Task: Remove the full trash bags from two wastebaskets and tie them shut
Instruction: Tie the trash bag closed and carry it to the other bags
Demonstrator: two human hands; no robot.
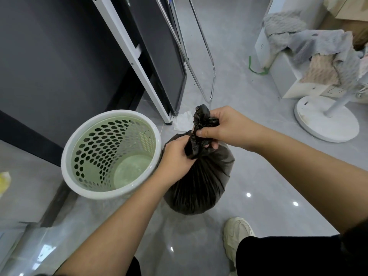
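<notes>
A full black trash bag point(199, 184) stands on the grey floor, its top gathered into a twisted neck. My right hand point(225, 128) grips the upper part of that neck, with the bag's loose end sticking up past my fingers. My left hand point(175, 158) holds the neck lower down, just above the bag's bulging body. To the left of the bag stands a white and pale green perforated wastebasket point(111, 154), with no bag inside it. Only one wastebasket is in view.
A dark cabinet with a white frame point(127, 46) and a chrome rack point(209, 62) rise behind the basket. A crumpled white tissue point(182, 121) lies on the floor. A white round fan base point(326, 120) and boxes draped with grey cloths point(310, 46) stand at right. My shoe point(237, 234) is below the bag.
</notes>
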